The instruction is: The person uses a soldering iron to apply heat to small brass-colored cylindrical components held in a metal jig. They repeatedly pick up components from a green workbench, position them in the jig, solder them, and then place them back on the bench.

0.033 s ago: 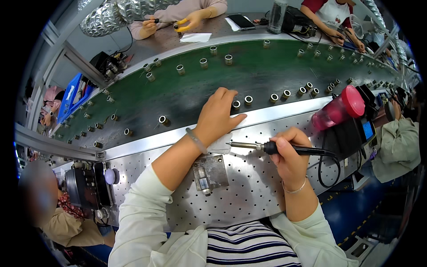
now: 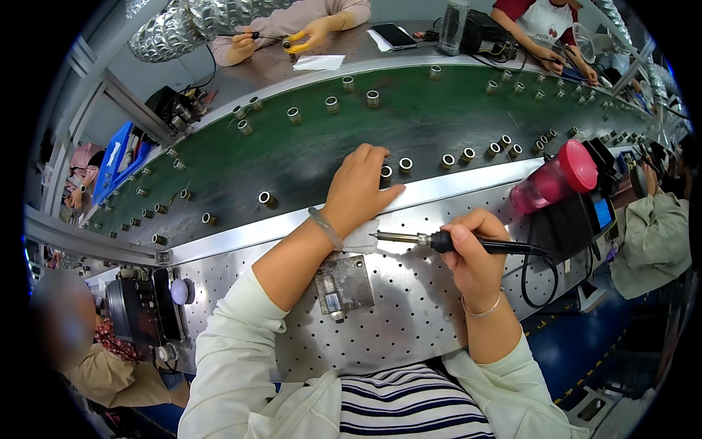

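Observation:
My left hand reaches over the near edge of the belt, thumb apart from the fingers. Between thumb and fingertips stands a small metal cylinder, partly hidden by the hand; no grip on it shows. Just right of that is another metal cylinder. My right hand is closed round the black handle of a soldering iron, its tip pointing left above the bench. Under my left wrist lies a white paper or cloth. Nearer me, a metal plate carries a small shiny cylindrical part.
The dark green belt carries several metal cylinders. To the right stand a pink-lidded bottle and a black device with a blue screen. The perforated metal bench has a black unit at left. Co-workers sit across the belt.

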